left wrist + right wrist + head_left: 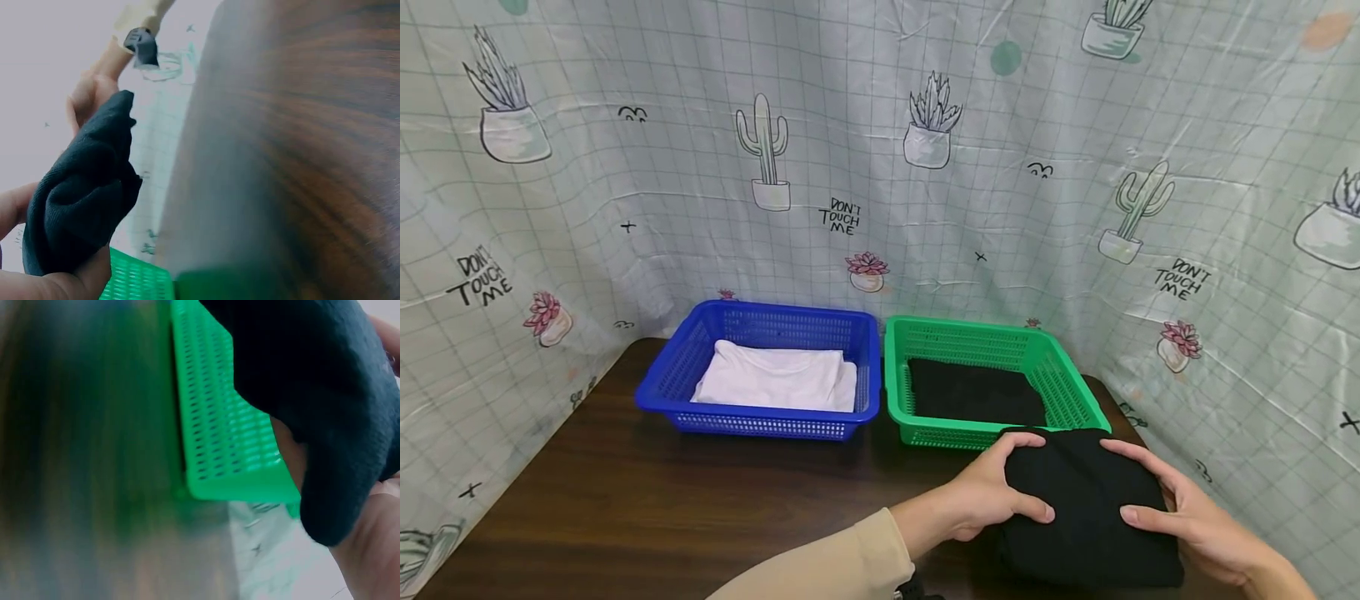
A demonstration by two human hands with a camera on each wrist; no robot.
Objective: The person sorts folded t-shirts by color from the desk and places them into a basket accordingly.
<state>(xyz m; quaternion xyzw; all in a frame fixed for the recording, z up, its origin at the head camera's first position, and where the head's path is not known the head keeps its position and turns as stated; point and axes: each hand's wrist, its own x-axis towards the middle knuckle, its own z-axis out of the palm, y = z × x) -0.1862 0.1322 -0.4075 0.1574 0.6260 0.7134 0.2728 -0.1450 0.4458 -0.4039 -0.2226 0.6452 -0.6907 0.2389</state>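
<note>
A folded black garment (1086,517) is held between both hands in front of the green basket. My left hand (988,492) grips its left side, thumb on top; in the left wrist view the fingers of this hand wrap the cloth's edge (81,194). On the opposite side my right hand (1198,517) grips the garment, also with the thumb over the top. The right wrist view shows the black cloth (312,394) raised above the table. Another folded black cloth (973,393) lies inside the green basket (917,433).
Left of the green basket stands a blue basket (760,422) holding folded white cloth (775,379). Both baskets sit at the back of the dark wooden table (700,500). A curtain (865,150) printed with potted plants hangs behind and at both sides.
</note>
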